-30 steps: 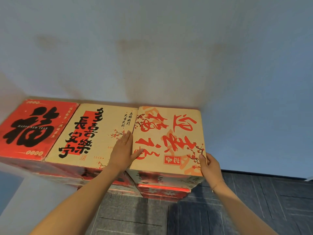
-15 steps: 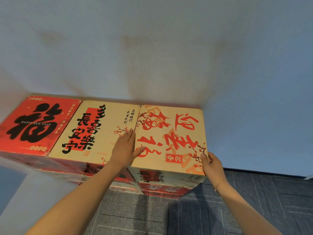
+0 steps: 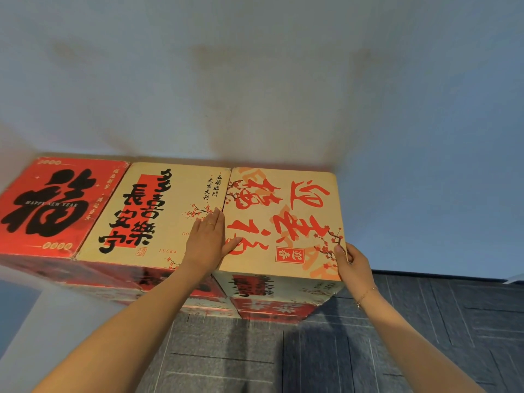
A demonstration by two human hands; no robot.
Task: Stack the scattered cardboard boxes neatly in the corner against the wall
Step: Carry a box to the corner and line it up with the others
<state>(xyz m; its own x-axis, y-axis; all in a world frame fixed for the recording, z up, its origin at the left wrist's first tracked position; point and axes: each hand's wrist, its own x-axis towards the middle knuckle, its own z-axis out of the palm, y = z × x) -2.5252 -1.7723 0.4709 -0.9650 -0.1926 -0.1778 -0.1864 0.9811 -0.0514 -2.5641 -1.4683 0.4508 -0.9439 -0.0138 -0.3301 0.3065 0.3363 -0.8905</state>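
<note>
On top of the stack, at the seam between two boxes: left hand [image 3: 206,243] lies flat, fingers straight and together on the tan box with black lettering [image 3: 158,211], thumb spread across onto the neighbouring tan box with red lettering [image 3: 283,222]. Right hand [image 3: 351,263] grips that red-lettered box at its near right corner, thumb on the top face, fingers curled round the side. Box sits at the right end of the top row, its far edge against the wall [image 3: 255,80], left edge touching the black-lettered box. Red box [image 3: 54,205] at the far left, by the corner. Lower boxes visible beneath, partly hidden; floor of dark carpet tiles [image 3: 368,350] below. Judgement: final squaring-up of the last box in the row. Risks: near right corner appears to overhang the box beneath slightly, so a push from the right hand alone could pivot it and open the seam. Too much downward weight from the left palm could dent the lid or shift the column underneath.
</note>
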